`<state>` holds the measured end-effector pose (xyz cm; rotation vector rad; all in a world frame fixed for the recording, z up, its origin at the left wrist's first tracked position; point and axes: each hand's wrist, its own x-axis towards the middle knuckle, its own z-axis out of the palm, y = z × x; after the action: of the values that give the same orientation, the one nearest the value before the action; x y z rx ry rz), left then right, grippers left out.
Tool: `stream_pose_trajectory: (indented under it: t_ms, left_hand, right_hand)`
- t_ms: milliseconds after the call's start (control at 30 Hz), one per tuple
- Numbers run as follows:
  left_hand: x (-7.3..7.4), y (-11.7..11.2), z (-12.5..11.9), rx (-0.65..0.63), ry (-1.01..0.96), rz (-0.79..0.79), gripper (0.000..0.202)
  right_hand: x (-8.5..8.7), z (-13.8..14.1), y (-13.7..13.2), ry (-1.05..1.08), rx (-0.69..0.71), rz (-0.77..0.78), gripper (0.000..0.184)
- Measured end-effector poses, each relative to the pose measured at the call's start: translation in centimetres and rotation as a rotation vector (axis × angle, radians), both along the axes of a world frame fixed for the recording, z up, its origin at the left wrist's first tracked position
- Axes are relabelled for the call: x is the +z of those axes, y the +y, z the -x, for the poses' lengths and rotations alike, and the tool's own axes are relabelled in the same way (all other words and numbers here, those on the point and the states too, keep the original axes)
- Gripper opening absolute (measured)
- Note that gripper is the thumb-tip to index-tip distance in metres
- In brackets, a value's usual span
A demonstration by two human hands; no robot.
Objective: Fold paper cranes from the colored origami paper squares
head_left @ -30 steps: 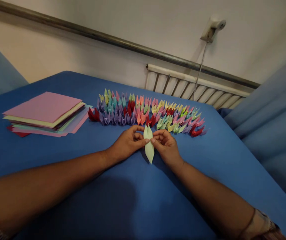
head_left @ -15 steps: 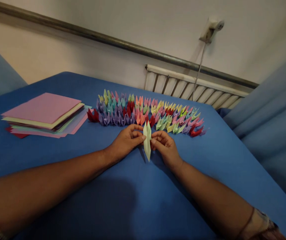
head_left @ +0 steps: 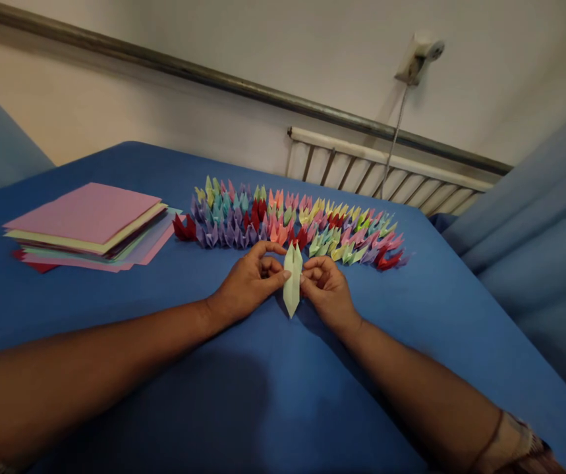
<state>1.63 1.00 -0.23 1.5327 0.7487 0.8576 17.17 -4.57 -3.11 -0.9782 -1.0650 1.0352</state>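
A narrow, pale green folded paper piece point(head_left: 292, 283) stands pointed end down on the blue table point(head_left: 114, 309). My left hand point(head_left: 248, 280) pinches its left edge and my right hand point(head_left: 327, 289) pinches its right edge, fingers closed on the paper. Just beyond my hands lie rows of several small folded paper cranes point(head_left: 287, 220) in many colours.
A stack of coloured square paper sheets point(head_left: 89, 227) lies at the table's left. A radiator point(head_left: 386, 174) and a metal rail point(head_left: 213, 76) run along the wall behind. Blue fabric point(head_left: 539, 243) hangs at the right.
The paper piece turned edge-on half a second ago and now shows a little more of its face again. Both hands have stayed in place on it.
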Motion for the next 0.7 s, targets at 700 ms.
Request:
stream_pose_trajectory:
  t_ms: [700]
  left_hand:
    - [0.5,-0.1,0.2,-0.088,-0.011,-0.016,0.019]
  right_hand:
    - [-0.3,-1.3,-0.3,-0.408,-0.092,-0.231,0.02]
